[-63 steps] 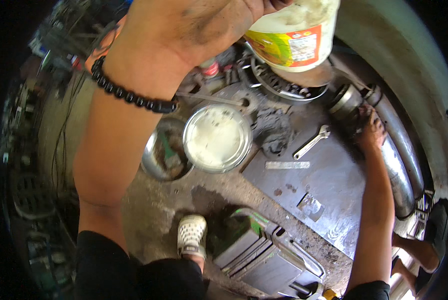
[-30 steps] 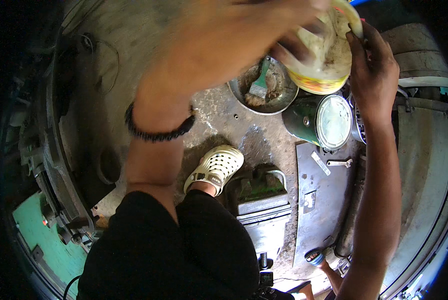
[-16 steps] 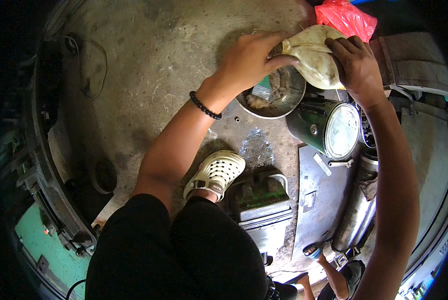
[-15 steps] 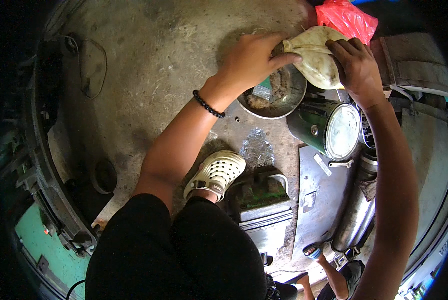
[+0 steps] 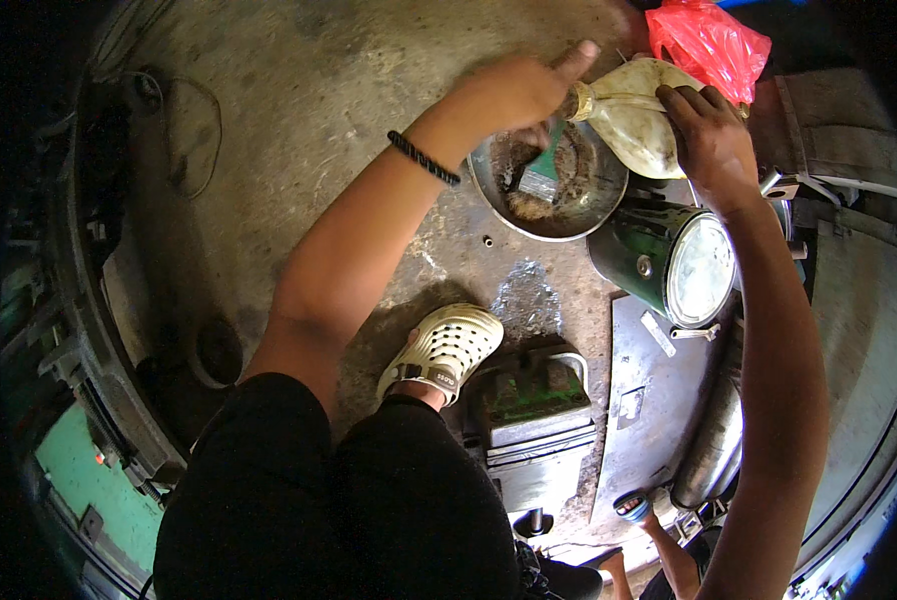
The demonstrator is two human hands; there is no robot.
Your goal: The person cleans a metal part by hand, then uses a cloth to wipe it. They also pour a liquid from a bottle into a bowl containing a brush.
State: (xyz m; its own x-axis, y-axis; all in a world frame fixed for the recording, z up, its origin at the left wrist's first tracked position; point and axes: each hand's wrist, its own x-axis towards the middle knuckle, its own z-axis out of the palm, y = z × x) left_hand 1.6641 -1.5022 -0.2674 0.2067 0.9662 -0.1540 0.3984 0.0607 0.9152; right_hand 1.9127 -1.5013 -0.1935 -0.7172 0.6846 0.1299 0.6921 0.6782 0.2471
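My right hand (image 5: 710, 138) grips the body of a stained, cream-coloured plastic bottle (image 5: 634, 135), tilted so its neck points left. Right beside the neck is my left hand (image 5: 529, 95), its fingers spread and partly smeared by motion, with nothing seen in it. Whether it still touches the neck is hard to make out. Below both hands sits a round metal basin (image 5: 609, 205) with brown residue inside. In it lies a paintbrush (image 5: 539, 185) with a green handle and a silver ferrule.
A dark green can (image 5: 629, 255) with a pale lid lies by the basin. A red plastic bag (image 5: 709, 50) is at the far right. Near my shoe (image 5: 454, 340) stands a greenish metal tool body (image 5: 534, 405). Another person's hand (image 5: 649, 522) shows at the lower right.
My left thumb and fingers have come away from the bottle's shoulder and spread apart, leaving the neck in sight. My right hand keeps its hold on the bottle.
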